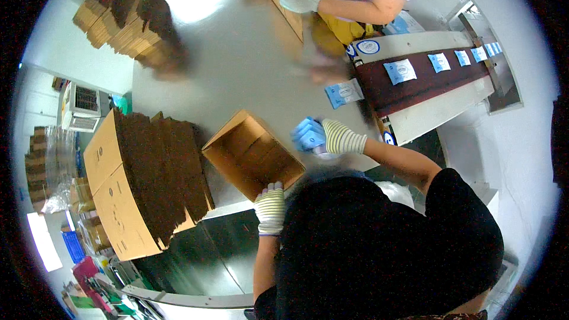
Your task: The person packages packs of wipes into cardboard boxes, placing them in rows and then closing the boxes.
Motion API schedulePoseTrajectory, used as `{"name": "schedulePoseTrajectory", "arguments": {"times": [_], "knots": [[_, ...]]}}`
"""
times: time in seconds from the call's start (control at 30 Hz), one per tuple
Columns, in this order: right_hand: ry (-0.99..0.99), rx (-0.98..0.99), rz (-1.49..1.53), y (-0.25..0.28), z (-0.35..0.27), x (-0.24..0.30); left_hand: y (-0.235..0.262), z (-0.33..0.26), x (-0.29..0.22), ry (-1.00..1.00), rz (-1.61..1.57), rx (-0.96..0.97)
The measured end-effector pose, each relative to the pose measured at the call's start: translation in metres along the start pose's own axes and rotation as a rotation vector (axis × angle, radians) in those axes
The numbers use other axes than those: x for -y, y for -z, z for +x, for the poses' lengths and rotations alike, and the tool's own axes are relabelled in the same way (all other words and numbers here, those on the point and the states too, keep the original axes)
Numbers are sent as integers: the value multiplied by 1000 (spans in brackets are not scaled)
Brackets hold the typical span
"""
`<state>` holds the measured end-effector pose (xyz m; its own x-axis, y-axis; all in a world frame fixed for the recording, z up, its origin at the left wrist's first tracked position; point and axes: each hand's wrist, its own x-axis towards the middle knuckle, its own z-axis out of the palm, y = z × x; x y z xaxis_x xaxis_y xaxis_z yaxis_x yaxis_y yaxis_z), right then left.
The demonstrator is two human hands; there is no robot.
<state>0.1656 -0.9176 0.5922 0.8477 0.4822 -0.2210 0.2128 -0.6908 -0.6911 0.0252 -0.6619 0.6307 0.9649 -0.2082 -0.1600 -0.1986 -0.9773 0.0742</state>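
Left hand (pixel 270 208) on cardboard box (pixel 252 155), right hand (pixel 344 137) around blue packets (pixel 309 135)

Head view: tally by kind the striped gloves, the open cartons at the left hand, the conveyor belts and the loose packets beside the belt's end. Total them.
Striped gloves: 2
Open carton at the left hand: 1
Conveyor belt: 1
Loose blue-and-white packet: 1
Total: 5
Overlapping packets in the right hand left uncounted.
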Motion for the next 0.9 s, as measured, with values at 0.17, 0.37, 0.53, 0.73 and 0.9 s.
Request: {"name": "schedulePoseTrajectory", "arguments": {"times": [0.17,0.37,0.53,0.73,0.9], "knots": [[653,138,474,20,26,124,-13,-9,-14,-39,56,-46],[722,-99,-621,-23,29,182,-12,2,-23,4,93,-1],[840,-199,-813,-53,20,188,-43,5,-21,148,-131,-67],[787,-77,-701,-57,23,181,-50,5,-20,142,-18,-176],[596,167,-803,-84,48,129,-26,-9,-30,-69,132,6]]}}
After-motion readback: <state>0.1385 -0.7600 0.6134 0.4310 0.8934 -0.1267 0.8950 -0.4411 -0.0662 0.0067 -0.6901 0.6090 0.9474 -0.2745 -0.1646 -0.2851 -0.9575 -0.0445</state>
